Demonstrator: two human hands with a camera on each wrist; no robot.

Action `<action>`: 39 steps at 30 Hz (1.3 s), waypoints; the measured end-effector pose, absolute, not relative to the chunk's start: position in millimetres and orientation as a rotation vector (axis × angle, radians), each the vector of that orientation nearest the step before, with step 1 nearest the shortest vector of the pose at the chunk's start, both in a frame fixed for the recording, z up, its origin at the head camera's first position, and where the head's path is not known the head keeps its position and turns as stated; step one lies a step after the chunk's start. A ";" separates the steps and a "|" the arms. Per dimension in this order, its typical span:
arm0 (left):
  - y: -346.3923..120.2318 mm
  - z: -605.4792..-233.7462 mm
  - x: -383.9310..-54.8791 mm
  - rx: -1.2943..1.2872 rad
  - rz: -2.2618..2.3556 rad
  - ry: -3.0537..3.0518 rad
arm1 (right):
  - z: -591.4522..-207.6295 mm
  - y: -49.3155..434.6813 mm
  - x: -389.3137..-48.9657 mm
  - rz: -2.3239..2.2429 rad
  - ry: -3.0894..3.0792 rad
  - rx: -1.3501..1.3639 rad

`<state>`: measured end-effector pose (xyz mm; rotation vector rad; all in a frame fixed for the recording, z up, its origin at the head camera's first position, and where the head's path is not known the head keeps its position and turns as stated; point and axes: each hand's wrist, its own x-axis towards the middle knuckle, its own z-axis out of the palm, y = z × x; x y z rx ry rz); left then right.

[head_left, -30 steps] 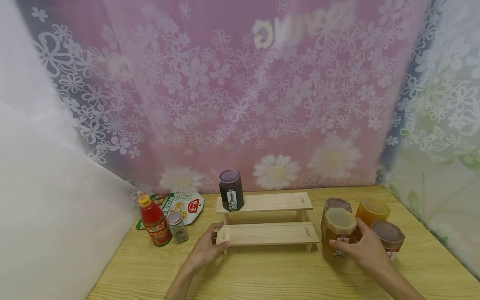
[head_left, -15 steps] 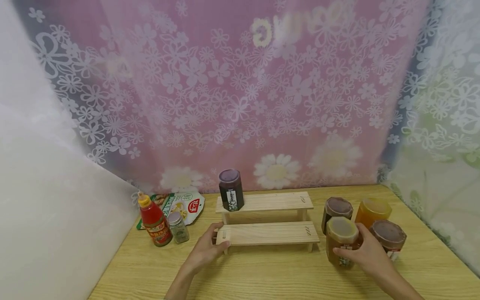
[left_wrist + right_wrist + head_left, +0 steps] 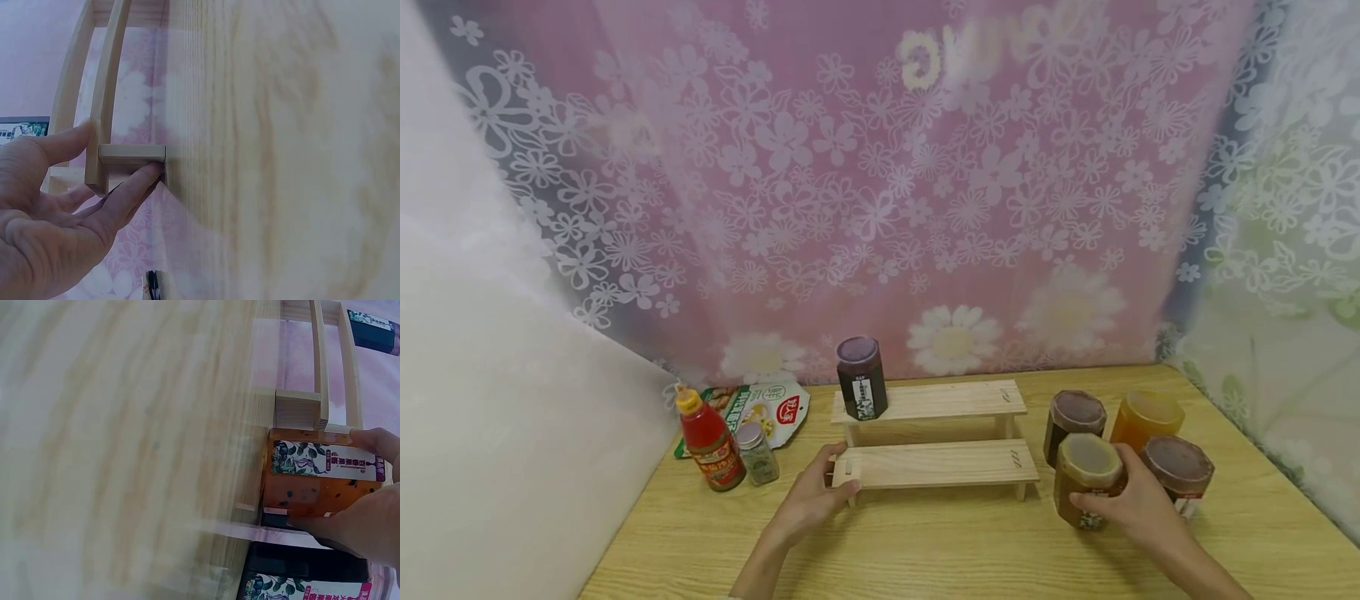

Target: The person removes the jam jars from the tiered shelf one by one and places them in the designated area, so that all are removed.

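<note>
My right hand (image 3: 1138, 508) grips an octagonal jar of amber jam (image 3: 1084, 492) with a pale yellow lid. In the right wrist view that jam jar (image 3: 312, 487) shows dark specks and a printed label, its base at the tabletop. My left hand (image 3: 811, 496) pinches the left end of the front, lower step of a two-step wooden rack (image 3: 936, 465). The left wrist view has the thumb on top of the rack's board (image 3: 105, 81) and fingers below, by the leg. A dark purple jar (image 3: 862, 379) stands at the left of the rear step.
Close to the right hand stand a dark jar (image 3: 1072, 421), an orange jar (image 3: 1146, 419) and a brown-lidded jar (image 3: 1180, 471). At left are a red sauce bottle (image 3: 711, 442), a small spice jar (image 3: 757, 457) and a food packet (image 3: 778, 408). A flowered curtain (image 3: 880, 208) hangs behind.
My right hand has brought the amber jam jar down and nearer to me, uncovering more of the dark jar behind it. The left hand and the rack have stayed put.
</note>
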<state>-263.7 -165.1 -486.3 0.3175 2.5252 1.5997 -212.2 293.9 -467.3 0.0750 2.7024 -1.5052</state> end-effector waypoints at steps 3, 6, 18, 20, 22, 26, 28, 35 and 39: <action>-164.9 -485.8 -263.8 0.318 1.602 2.526 | -467.5 294.7 -212.2 -1.504 2.709 0.064; -164.9 -485.3 -264.0 0.314 1.604 2.525 | -467.6 295.1 -211.7 -1.502 2.708 0.059; -165.2 -485.8 -264.6 0.314 1.595 2.545 | -458.2 293.0 -208.2 -1.530 2.697 0.059; -165.4 -486.0 -264.9 0.317 1.592 2.557 | -454.0 291.6 -207.3 -1.517 2.730 0.055; -165.5 -486.6 -264.9 0.314 1.591 2.563 | -449.6 290.0 -205.6 -1.505 2.764 0.036; -165.5 -487.4 -264.3 0.307 1.595 2.553 | -439.0 287.8 -201.9 -1.527 2.801 -0.032; -165.5 -487.6 -263.9 0.301 1.599 2.545 | -433.8 287.8 -201.0 -1.567 2.785 -0.065; -165.8 -487.5 -264.0 0.303 1.616 2.532 | -420.9 289.3 -202.0 -1.723 2.745 -0.162; -165.3 -486.9 -264.3 0.313 1.609 2.541 | -414.4 286.9 -201.5 -2.044 2.543 -0.381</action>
